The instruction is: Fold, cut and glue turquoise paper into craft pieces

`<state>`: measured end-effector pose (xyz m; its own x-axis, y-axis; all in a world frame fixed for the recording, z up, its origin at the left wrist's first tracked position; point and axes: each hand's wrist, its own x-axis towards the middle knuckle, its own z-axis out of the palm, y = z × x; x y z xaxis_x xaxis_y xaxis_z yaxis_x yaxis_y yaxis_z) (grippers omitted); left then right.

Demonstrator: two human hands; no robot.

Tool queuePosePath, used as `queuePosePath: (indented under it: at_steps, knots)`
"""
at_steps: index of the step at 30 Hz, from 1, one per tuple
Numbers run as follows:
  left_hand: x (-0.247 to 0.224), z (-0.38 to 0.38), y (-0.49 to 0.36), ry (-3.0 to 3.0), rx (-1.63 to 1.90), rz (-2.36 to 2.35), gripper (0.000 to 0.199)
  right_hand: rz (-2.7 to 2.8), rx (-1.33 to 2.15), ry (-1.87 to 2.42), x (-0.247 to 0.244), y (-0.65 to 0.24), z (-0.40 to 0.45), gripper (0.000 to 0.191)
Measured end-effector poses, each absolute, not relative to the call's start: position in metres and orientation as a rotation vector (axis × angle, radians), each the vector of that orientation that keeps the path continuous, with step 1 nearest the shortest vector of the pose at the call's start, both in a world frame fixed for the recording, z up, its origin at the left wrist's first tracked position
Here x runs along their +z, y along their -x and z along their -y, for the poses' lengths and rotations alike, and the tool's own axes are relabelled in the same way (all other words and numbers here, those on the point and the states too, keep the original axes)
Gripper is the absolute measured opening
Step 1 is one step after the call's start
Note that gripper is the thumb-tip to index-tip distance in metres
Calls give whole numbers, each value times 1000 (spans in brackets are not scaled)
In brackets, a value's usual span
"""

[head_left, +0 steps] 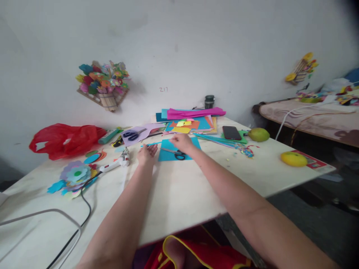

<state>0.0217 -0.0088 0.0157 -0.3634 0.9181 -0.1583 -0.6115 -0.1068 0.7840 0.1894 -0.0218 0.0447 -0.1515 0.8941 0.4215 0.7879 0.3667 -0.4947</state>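
A thin blue paper strip (155, 143) crosses the fingertips of my left hand (147, 154), whose palm is turned up and which seems to pinch the strip near its left end. My right hand (181, 142) is closed above a blue paper sheet (165, 156), fingers pressed together. What it grips, if anything, is hidden, and the strip's right part blends into the sheet. Scissors with dark handles (180, 155) lie on that sheet, just below my right hand, blades pointing left.
A hot glue gun (114, 164) with its cable lies left, near layered paper flowers (77, 173). Behind are a red plastic bag (66, 140), other scissors (134, 134) and stacked coloured papers (193, 123). Rightward lie blue strips (217, 139), a phone (231, 133), and two mango-like fruits (258, 134).
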Motion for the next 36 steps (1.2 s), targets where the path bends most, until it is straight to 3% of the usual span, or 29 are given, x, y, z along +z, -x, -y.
queuePosePath:
  at_steps: [5,13,18,26,36]
  knots:
    - [18,15,-40,-477,1613,-918,11,2280,-427,1440,35,-165,34,28]
    - [16,19,-55,-583,1527,-869,15,2238,-696,1552,35,-195,24,32]
    - [15,20,-49,-635,1529,-961,23,1877,-633,1883,40,-235,14,32]
    - [10,20,-42,-754,1525,-1004,24,1333,-220,2364,26,-307,3,40]
    - [9,18,-35,-845,1624,-1172,17,1399,-132,2376,19,-303,4,36]
